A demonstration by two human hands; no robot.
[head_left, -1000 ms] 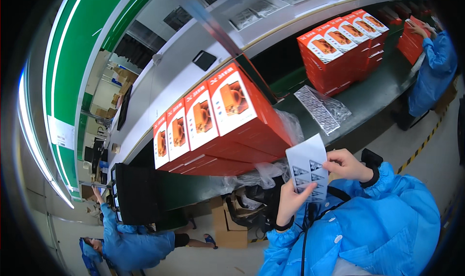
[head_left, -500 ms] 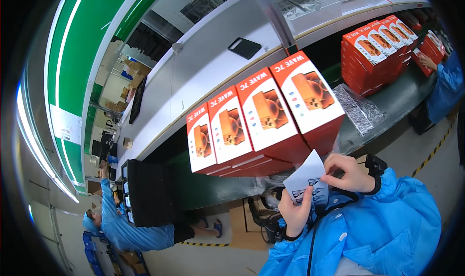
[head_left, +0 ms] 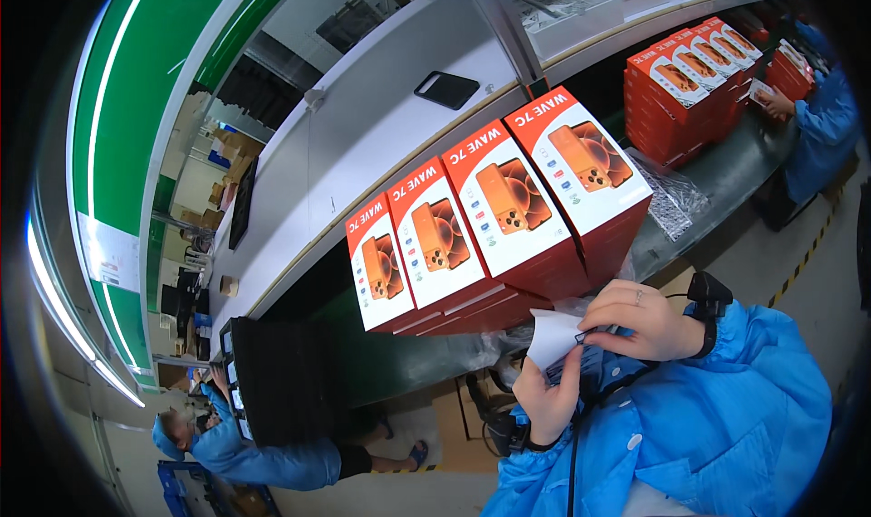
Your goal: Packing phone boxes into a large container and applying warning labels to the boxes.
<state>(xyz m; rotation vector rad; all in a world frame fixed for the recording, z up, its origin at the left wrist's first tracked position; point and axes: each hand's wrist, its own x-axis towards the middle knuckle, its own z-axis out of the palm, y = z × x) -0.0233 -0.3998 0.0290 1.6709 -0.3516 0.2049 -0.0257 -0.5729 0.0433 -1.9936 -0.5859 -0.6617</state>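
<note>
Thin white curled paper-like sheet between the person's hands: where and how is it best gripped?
Probably pinch the thin white curled paper-like sheet at its upper-left corner, coming from the upper left, one fingertip on each face. That corner sticks up free, while the bare left hand holds the lower end and the bare right hand the right edge.

From the wearer's head, the fisheye view looks down and ahead, near the left hand (head_left: 550,401) and right hand (head_left: 640,322), reaching past them over the worktop (head_left: 386,370) and, well left of them, a co-worker (head_left: 272,465).
</note>
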